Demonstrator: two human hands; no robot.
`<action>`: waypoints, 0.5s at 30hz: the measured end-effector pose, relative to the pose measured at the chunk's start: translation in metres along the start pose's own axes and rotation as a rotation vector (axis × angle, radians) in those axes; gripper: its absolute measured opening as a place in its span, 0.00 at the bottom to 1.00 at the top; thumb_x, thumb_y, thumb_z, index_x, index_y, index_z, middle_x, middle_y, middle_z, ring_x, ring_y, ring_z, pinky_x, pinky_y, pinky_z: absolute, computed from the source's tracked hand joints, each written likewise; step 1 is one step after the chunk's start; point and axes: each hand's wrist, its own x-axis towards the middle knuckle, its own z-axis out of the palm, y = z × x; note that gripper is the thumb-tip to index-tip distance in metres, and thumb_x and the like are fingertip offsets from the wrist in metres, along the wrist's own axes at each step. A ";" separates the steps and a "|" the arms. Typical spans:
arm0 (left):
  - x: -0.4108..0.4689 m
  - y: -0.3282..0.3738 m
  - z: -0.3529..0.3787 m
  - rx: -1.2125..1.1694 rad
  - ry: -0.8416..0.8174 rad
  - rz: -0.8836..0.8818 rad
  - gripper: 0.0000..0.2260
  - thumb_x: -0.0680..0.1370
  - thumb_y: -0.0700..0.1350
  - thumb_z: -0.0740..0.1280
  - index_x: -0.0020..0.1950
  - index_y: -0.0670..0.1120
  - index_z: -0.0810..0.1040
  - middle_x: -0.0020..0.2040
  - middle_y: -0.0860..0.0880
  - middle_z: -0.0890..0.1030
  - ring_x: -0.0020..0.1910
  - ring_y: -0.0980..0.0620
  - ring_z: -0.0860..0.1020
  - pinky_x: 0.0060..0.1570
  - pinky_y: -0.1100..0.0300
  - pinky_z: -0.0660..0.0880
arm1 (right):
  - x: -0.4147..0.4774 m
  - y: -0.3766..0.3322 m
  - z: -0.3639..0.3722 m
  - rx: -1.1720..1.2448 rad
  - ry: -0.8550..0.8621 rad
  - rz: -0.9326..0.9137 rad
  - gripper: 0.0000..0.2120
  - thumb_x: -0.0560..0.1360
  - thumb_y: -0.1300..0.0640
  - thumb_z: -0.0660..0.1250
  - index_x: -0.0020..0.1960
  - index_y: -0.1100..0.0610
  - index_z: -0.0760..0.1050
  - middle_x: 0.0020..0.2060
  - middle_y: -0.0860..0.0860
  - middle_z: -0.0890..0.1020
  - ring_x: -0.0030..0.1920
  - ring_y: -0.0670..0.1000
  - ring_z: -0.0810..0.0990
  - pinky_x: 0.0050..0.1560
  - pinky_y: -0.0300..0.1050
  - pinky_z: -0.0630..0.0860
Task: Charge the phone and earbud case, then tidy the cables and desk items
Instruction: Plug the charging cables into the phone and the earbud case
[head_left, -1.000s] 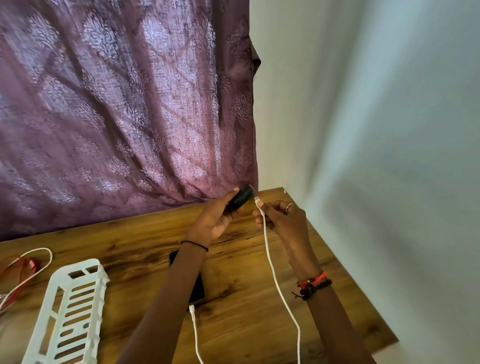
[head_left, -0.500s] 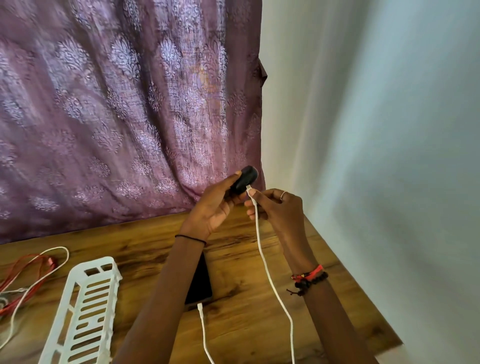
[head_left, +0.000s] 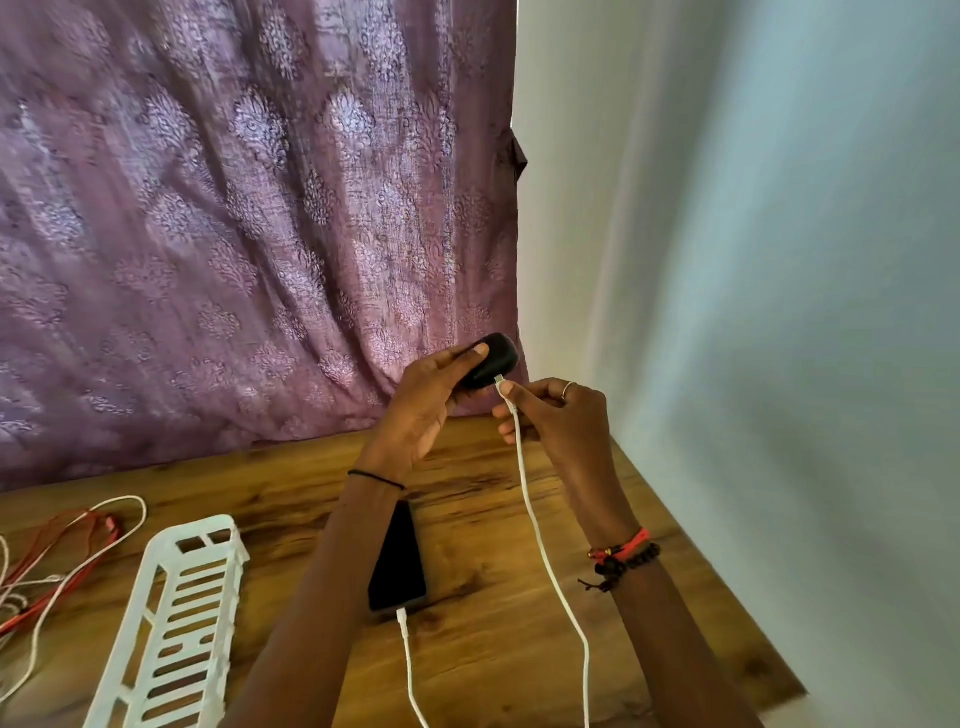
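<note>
Two hands work above and just beyond the phone (head_left: 397, 561): the left hand (head_left: 421, 410) wraps its fingers round the earbud case (head_left: 491, 358), and the right hand (head_left: 561, 415) pinches the white cable (head_left: 540, 545) by its plug at the case's port. Steady the case and press the plug straight in.

A patterned purple curtain (head_left: 249, 234) hangs at 10 o'clock behind a wooden desk (head_left: 493, 639); pale wall (head_left: 753, 260) at 2 o'clock.

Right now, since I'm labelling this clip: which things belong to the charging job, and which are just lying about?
In use: black oval earbud case, white charging cable, left hand, right hand, black phone, plugged in.
Lying about: white slotted plastic basket, tangled red and white cables.
</note>
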 end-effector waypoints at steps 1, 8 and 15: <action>0.000 0.000 -0.001 0.027 -0.001 0.017 0.14 0.76 0.41 0.66 0.60 0.36 0.76 0.50 0.42 0.81 0.47 0.52 0.80 0.35 0.68 0.77 | 0.001 0.000 0.000 -0.001 -0.006 0.006 0.09 0.72 0.57 0.71 0.44 0.63 0.79 0.25 0.45 0.82 0.25 0.46 0.81 0.29 0.36 0.78; 0.001 0.002 -0.007 0.228 0.001 0.090 0.12 0.74 0.43 0.69 0.58 0.45 0.79 0.54 0.44 0.82 0.53 0.47 0.80 0.35 0.69 0.77 | 0.001 0.003 0.001 -0.017 -0.051 0.021 0.10 0.71 0.56 0.71 0.44 0.63 0.79 0.25 0.45 0.82 0.26 0.46 0.81 0.29 0.36 0.78; 0.005 -0.010 -0.008 0.218 0.029 0.117 0.16 0.74 0.46 0.69 0.60 0.43 0.78 0.54 0.44 0.82 0.55 0.48 0.80 0.54 0.58 0.77 | -0.002 0.003 0.002 0.035 0.010 -0.024 0.05 0.72 0.56 0.71 0.39 0.57 0.78 0.25 0.44 0.82 0.25 0.45 0.81 0.29 0.34 0.77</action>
